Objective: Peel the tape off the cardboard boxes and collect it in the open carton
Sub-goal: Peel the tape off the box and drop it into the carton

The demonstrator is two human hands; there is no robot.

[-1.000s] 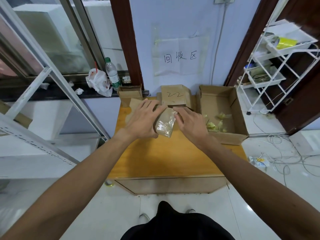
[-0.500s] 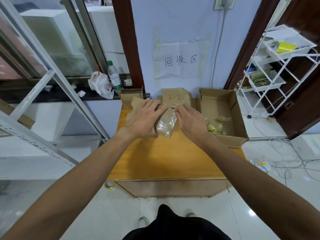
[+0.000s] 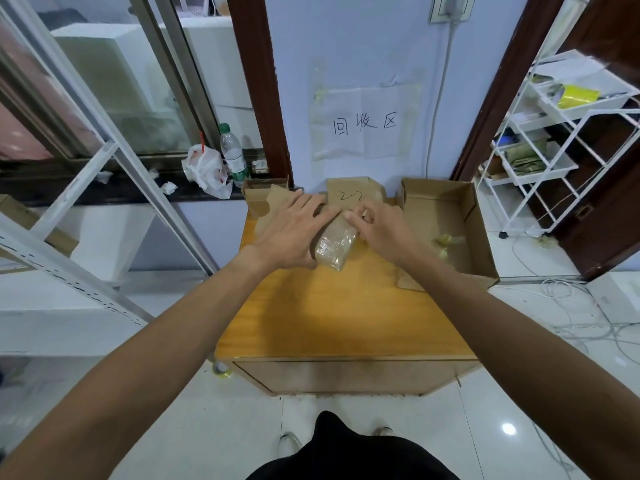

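A cardboard box (image 3: 335,262) is being pressed down by the left hand (image 3: 294,237), fingers spread flat. Its tape (image 3: 332,242) is being pinched by the right hand (image 3: 379,233), fingers curled.

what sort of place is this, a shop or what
Probably a recycling or sorting corner of a back room: a handwritten white paper sign on the wall reads 回收区 (recycling area), small brown cardboard boxes sit on an orange wooden table, and an open brown carton holds yellowish tape scraps.
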